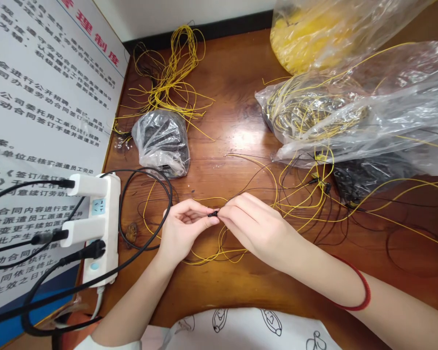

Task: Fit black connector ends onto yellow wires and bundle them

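Between the fingertips of both hands is a small black connector (213,214), its fine detail too small to make out. My left hand (184,226) pinches it from the left with thumb and forefinger. From the other side, my right hand (257,226) has its fingers pressed together at the connector's right end; whether they grip a wire or the connector itself is hidden. Thin yellow wires (219,256) and black ones loop on the table beneath and around both hands. More yellow wires (319,194) with small black ends lie tangled to the right.
A white power strip (111,228) with plugged chargers stands left, its black cable (146,245) curving near my left hand. Behind are a plastic bag of black parts (162,143) and a yellow wire bundle (180,68). Bags of wires (306,112) and yellow material (306,36) lie right.
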{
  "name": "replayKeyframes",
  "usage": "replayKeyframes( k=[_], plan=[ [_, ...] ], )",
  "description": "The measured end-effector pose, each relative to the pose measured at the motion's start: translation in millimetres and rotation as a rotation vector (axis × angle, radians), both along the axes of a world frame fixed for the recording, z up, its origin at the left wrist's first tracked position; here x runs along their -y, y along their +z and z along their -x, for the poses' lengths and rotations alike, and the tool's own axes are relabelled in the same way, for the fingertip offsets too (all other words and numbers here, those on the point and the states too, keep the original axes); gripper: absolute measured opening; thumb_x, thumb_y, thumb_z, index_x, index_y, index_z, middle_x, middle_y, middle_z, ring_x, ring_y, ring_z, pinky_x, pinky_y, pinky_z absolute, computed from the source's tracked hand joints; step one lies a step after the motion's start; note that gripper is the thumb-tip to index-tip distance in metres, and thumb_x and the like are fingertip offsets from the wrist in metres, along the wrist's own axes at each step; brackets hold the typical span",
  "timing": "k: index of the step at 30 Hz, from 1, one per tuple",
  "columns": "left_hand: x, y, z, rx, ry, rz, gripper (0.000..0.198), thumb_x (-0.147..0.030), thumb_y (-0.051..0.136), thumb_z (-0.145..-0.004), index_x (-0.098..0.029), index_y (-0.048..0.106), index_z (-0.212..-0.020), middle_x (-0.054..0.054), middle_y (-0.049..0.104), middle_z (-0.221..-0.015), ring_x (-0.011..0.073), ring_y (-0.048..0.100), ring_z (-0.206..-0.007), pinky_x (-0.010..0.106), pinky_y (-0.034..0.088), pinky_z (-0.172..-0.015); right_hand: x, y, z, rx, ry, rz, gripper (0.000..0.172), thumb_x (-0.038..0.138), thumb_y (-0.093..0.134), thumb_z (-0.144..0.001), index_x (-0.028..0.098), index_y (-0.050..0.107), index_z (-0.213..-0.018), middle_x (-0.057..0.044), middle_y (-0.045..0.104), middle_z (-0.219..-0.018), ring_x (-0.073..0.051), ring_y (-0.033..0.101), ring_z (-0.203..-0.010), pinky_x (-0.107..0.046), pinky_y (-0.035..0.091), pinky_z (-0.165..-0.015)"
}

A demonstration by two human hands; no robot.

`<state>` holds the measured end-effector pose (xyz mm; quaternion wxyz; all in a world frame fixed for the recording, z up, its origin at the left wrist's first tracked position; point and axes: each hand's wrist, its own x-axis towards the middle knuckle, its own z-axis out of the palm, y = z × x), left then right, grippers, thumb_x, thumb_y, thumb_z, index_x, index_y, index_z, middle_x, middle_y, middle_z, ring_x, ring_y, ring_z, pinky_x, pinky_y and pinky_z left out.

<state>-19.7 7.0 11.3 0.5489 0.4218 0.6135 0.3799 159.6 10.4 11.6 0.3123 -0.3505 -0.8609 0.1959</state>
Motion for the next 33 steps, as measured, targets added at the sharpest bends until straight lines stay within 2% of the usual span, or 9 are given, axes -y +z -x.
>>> replayKeyframes(
  k=[4, 7, 11, 16, 21, 24, 28, 30, 33],
  plan=[
    [0, 0.3, 0, -0.028, -0.025, 0.002, 0.023, -0.028, 0.088, -0.055, -0.018, 0.069, -0.065, 0.005, 0.078, -0.070, 0.0215, 0.075, -0.067, 0.030, 0.063, -0.066, -2, 1.4, -4, -0.031, -0.006, 0.000, 0.020, 0.012, 0.046, -0.098, 0.014, 0.063, -0.087, -0.006, 0.062, -0.078, -0.016, 0.055, -0.075, -0.029, 0.047, -0.069],
    [0, 0.2, 1, -0.008, -0.023, -0.001, 0.024, -0.030, 0.088, -0.055, -0.018, 0.070, -0.065, 0.005, 0.078, -0.070, 0.0214, 0.075, -0.067, 0.030, 0.063, -0.067, -7, 7.1, -7, -0.017, -0.080, -0.128, 0.014, 0.018, 0.054, -0.095, 0.016, 0.063, -0.085, -0.006, 0.061, -0.078, -0.017, 0.052, -0.072, -0.031, 0.045, -0.065],
    [0, -0.8, 2, 0.034, 0.014, 0.008, 0.022, -0.027, 0.088, -0.055, -0.018, 0.072, -0.067, 0.004, 0.078, -0.069, 0.0200, 0.075, -0.065, 0.028, 0.063, -0.066, -10, 11.5, -8, 0.018, -0.130, -0.160, 0.011, 0.018, 0.056, -0.094, 0.017, 0.065, -0.089, -0.007, 0.067, -0.087, -0.019, 0.055, -0.082, -0.034, 0.044, -0.073],
    [1, -1.0, 0, 0.102, 0.011, 0.005, 0.020, -0.027, 0.086, -0.060, -0.016, 0.074, -0.071, 0.003, 0.077, -0.066, 0.0170, 0.072, -0.056, 0.026, 0.062, -0.060, -9, 9.3, -6, -0.019, -0.096, 0.024, 0.014, 0.022, 0.057, -0.095, 0.015, 0.065, -0.087, -0.005, 0.067, -0.082, -0.018, 0.057, -0.078, -0.035, 0.041, -0.074],
    [3, -1.3, -1, 0.213, -0.002, 0.043, 0.022, -0.031, 0.086, -0.063, -0.016, 0.076, -0.075, 0.004, 0.077, -0.067, 0.0177, 0.072, -0.057, 0.028, 0.062, -0.060, -20, 23.0, -7, -0.139, -0.076, 0.263, 0.010, 0.020, 0.061, -0.092, 0.016, 0.067, -0.099, -0.004, 0.069, -0.094, -0.016, 0.062, -0.085, -0.033, 0.044, -0.078],
    [5, -1.4, 0, 0.276, -0.052, 0.102, 0.025, -0.036, 0.085, -0.067, -0.016, 0.078, -0.079, 0.004, 0.076, -0.064, 0.0168, 0.072, -0.057, 0.027, 0.061, -0.060, -34, 30.5, -6, -0.165, 0.013, 0.516, 0.011, 0.022, 0.067, -0.088, 0.017, 0.070, -0.098, -0.002, 0.068, -0.092, -0.012, 0.062, -0.077, -0.026, 0.047, -0.068],
    [5, 0.5, 0, 0.433, -0.073, 0.205, 0.027, -0.039, 0.087, -0.063, -0.015, 0.077, -0.072, 0.002, 0.073, -0.057, 0.0115, 0.067, -0.049, 0.020, 0.057, -0.055, -53, 34.5, -5, -0.135, 0.141, 0.791, 0.010, 0.023, 0.070, -0.084, 0.017, 0.072, -0.091, 0.003, 0.067, -0.072, -0.008, 0.056, -0.059, -0.021, 0.043, -0.054],
    [4, 1.6, -1, 0.501, -0.060, 0.265, 0.030, -0.040, 0.090, -0.058, -0.014, 0.076, -0.067, 0.002, 0.072, -0.056, 0.0098, 0.064, -0.046, 0.019, 0.055, -0.052, -60, 37.5, -5, -0.071, 0.217, 0.832, 0.007, 0.022, 0.070, -0.084, 0.016, 0.073, -0.085, 0.003, 0.067, -0.067, -0.008, 0.057, -0.058, -0.021, 0.043, -0.055],
    [3, 1.8, -2, 0.570, -0.030, 0.322, 0.032, -0.038, 0.092, -0.055, -0.014, 0.076, -0.067, 0.002, 0.072, -0.056, 0.0084, 0.063, -0.045, 0.017, 0.054, -0.051, -66, 43.8, -5, -0.010, 0.238, 0.783, 0.006, 0.018, 0.070, -0.083, 0.015, 0.074, -0.080, 0.001, 0.071, -0.073, -0.009, 0.061, -0.064, -0.022, 0.045, -0.060]
  ],
)
